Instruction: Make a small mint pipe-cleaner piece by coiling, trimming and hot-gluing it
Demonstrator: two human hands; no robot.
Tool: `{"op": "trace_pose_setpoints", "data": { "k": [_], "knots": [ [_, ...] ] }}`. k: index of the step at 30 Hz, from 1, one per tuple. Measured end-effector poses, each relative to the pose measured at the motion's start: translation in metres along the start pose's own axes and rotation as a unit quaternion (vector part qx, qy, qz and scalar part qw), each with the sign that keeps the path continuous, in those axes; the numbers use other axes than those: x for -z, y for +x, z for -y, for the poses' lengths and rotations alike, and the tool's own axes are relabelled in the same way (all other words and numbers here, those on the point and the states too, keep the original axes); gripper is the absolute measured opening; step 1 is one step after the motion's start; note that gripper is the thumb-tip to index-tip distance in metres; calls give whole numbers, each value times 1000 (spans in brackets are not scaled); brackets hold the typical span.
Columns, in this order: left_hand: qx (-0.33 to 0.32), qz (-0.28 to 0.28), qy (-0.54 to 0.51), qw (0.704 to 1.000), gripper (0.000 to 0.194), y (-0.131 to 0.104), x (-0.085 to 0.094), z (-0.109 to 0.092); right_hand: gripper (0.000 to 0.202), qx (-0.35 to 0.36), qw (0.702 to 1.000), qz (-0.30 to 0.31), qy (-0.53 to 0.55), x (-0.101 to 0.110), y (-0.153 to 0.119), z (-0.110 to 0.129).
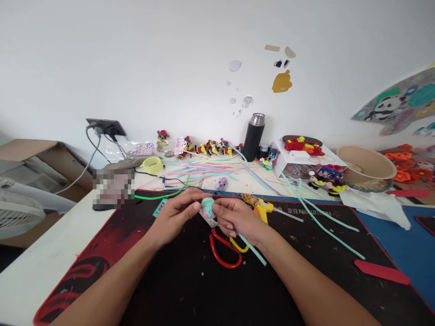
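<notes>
Mint-and-pink fuzzy bundle (207, 206), pinched by left hand (174, 212) and right hand (242, 219) (mint stem (253, 250) trailing near-right); red-handled scissors (213, 249), nearer, on black mat (210, 299); yellow glue gun (263, 209), right.

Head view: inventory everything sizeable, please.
fuzzy piece: one, mint/pink, centre
scissors: one, red handle, below fuzzy piece
stem: one, mint, right of scissors
glue gun: one, yellow, beyond scissors
mat: one, black, on table
loose stems: many, pastel, table's back
figures: several, multicoloured, along wall
flask: one, black, by wall
stand: one, white, right of flask
tape roll: one, lime, back left
bowl: one, beige, right
flowers: several, orange, right
strips: two, red, right
poster: one, multicoloured, right wall
fan: one, white, left
cardboard box: one, brown, left
left hand: one, at fuzzy piece
right hand: one, holding fuzzy piece
</notes>
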State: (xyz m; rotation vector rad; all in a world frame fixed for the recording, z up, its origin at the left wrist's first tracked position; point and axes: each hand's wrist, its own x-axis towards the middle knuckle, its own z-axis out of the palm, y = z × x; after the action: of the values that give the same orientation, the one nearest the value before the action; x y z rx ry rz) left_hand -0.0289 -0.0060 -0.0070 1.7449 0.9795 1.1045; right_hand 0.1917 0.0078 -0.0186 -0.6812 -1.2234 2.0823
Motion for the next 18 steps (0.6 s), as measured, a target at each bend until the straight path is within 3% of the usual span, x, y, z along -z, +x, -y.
{"op": "trace_pose_setpoints", "data": {
  "k": [8, 18],
  "knots": [
    [-16, -14, 48, 999, 25, -1, -4, 0, 46, -12, 1000, -10, -20, -2, 1, -1],
    [26, 3, 29, 999, 40, 1, -4, -2, 51, -8, 997, -49, -62, -4, 1, 1]
  ]
}}
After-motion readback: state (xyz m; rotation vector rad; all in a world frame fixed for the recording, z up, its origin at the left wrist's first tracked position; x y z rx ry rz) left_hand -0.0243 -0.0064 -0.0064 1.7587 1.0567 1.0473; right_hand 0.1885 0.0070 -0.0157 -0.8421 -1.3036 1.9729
